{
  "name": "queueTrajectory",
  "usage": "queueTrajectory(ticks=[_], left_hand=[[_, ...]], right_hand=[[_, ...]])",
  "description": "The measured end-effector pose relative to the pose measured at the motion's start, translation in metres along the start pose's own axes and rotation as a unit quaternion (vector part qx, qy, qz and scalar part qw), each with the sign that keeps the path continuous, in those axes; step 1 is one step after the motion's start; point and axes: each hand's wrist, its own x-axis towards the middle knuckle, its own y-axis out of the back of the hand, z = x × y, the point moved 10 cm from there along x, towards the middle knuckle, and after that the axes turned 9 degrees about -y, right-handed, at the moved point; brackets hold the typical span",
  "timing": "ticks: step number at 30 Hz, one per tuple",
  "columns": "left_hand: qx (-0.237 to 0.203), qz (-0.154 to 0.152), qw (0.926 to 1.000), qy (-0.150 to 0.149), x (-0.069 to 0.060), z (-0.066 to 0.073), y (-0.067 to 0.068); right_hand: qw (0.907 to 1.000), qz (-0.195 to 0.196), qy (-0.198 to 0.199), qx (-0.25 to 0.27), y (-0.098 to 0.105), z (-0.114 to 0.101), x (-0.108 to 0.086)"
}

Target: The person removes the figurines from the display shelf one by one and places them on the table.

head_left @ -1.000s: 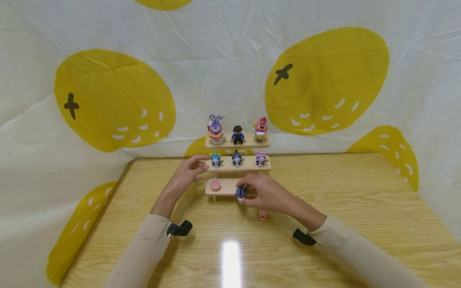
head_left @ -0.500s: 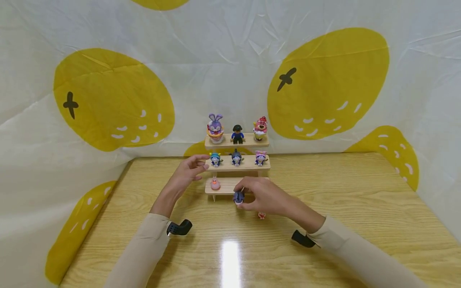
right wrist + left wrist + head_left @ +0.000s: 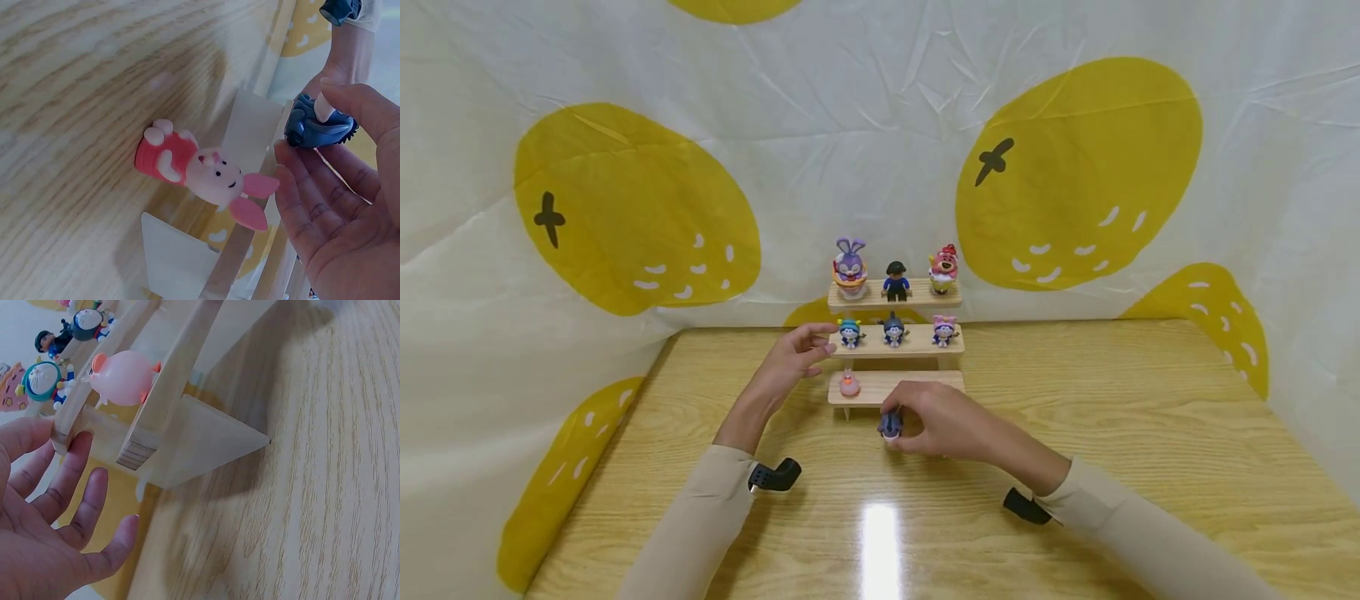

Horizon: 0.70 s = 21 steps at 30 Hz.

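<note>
My left hand (image 3: 784,360): loosely spread, touching the shelf (image 3: 917,342)
My right hand (image 3: 943,421): pinching a blue figure (image 3: 891,425)
Tiers (image 3: 919,296): far two seemingly done; near one unfinished, piglet (image 3: 194,167) apparently left

The desk (image 3: 1120,400) is yellowish wood with a streaky grain, a bright reflection on its near part. On it stands a three-tier stand: wooden shelves on whitish translucent panels (image 3: 206,444). The top shelf (image 3: 921,297) bears, left to right, a purple rabbit figure (image 3: 850,271), a black-haired figure (image 3: 896,285) in blue, and a pink bear figure (image 3: 943,268). On the middle shelf (image 3: 917,347) sit three white-faced figures in hats — teal (image 3: 850,332), dark grey (image 3: 893,332), pink (image 3: 943,332). The bottom shelf (image 3: 874,387) carries a round pink figure (image 3: 849,384) near its left end. Directly on the desk — near the stand — a pink-eared figure (image 3: 194,165) in red stands upright.
</note>
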Motion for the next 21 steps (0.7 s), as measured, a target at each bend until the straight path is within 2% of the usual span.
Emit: queueTrajectory(ticks=[21], left_hand=[[-0.003,0.002,1.0000,0.003,0.001,0.000,-0.001]], right_hand=[[0.9966,-0.014,0.008,-0.081,-0.022,-0.002,-0.001]])
